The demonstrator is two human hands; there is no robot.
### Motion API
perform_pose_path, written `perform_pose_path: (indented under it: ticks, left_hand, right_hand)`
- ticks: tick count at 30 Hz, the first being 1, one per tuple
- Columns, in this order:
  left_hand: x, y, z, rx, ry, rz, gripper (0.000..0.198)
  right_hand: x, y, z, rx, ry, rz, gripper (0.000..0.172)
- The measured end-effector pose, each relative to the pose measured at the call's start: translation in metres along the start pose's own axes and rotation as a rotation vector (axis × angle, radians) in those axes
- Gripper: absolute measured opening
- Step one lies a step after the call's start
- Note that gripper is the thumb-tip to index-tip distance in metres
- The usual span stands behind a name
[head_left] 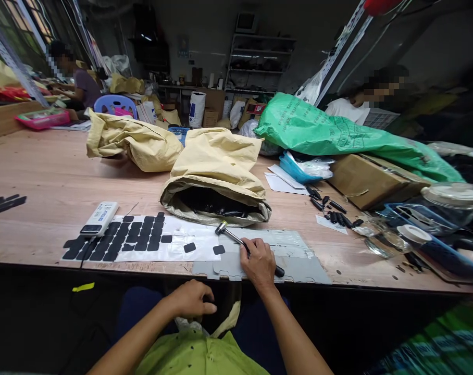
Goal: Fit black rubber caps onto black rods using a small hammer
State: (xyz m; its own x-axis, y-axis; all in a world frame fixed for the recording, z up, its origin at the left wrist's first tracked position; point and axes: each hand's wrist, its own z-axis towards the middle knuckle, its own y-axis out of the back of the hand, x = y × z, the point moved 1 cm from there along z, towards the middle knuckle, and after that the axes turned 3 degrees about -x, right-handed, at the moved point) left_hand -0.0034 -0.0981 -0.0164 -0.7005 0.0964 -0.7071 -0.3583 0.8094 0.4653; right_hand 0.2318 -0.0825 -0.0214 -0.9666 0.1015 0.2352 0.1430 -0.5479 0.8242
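Note:
My right hand (259,264) is closed around the black handle of a small metal-headed hammer (231,234), which lies across a grey mat (299,260) at the table's near edge. Below the table edge, over my lap, my left hand (193,298) is curled shut on something I cannot make out, just above a green bag (197,354). Left of the hammer, a white sheet (182,245) carries several black rounded pads (133,237). An open yellow paper sack (216,179) with dark parts inside sits just beyond the hammer head.
A white remote-like device (99,217) rests by the pads. Another yellow sack (131,139) lies behind, and a green plastic bag (338,133), cardboard box (365,179), small black parts (332,208) and clear containers (435,219) stand right. Two people sit at the far left and far right.

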Motion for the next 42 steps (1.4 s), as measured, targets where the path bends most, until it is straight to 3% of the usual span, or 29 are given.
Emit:
perform_pose_path:
  ticks: [1,2,3,5,7,9,11,13,18,25,33,37,39,42]
  left_hand:
    - [-0.012,0.015,-0.001,0.1,-0.039,-0.12,0.039]
    - [-0.023,0.033,0.0,0.11,-0.084,-0.215,0.042]
    - [-0.032,0.053,0.005,0.041,-0.123,-0.27,0.043]
    - [-0.041,0.096,0.022,-0.303,-0.116,-0.303,0.036]
    - [-0.04,0.137,0.045,-0.754,-0.032,-0.252,0.028]
    - [-0.035,0.167,0.067,-0.995,0.159,-0.11,0.028]
    - [-0.028,0.187,0.086,-1.04,0.335,-0.033,0.027]
    - [-0.024,0.196,0.098,-1.009,0.427,-0.026,0.026]
    - [-0.015,0.203,0.111,-0.977,0.5,-0.035,0.03]
    - [-0.005,0.208,0.104,-0.915,0.513,-0.138,0.025]
    - [-0.008,0.208,0.105,-0.978,0.514,-0.27,0.022]
    - [-0.006,0.197,0.082,-1.005,0.348,-0.325,0.023]
    - [-0.003,0.182,0.063,-0.972,0.144,-0.365,0.029]
    - [0.003,0.15,0.041,-0.794,-0.193,-0.377,0.039]
  right_hand:
    - [0.0,0.0,0.0,0.001,0.0,-0.002,0.023]
    - [0.0,0.0,0.0,0.001,-0.001,-0.004,0.023]
    - [0.001,0.001,0.0,0.001,-0.002,-0.006,0.023]
    - [0.001,0.001,0.0,0.003,0.0,-0.006,0.024]
    - [0.0,0.001,0.0,0.005,0.003,-0.008,0.024]
    - [0.0,0.0,0.0,0.006,0.004,-0.007,0.024]
    - [0.0,0.0,0.0,0.005,0.002,-0.002,0.024]
    - [-0.001,0.0,0.0,0.004,-0.003,0.006,0.024]
    - [-0.001,0.0,0.0,-0.004,-0.016,0.024,0.022]
    - [0.0,0.0,0.001,-0.007,-0.027,0.037,0.022]
    - [0.0,0.0,0.001,-0.008,-0.028,0.046,0.023]
    - [0.0,0.0,0.001,-0.001,-0.037,0.042,0.023]
    - [0.0,-0.001,0.001,-0.003,-0.038,0.045,0.023]
    - [0.0,-0.001,0.001,-0.01,-0.036,0.045,0.024]
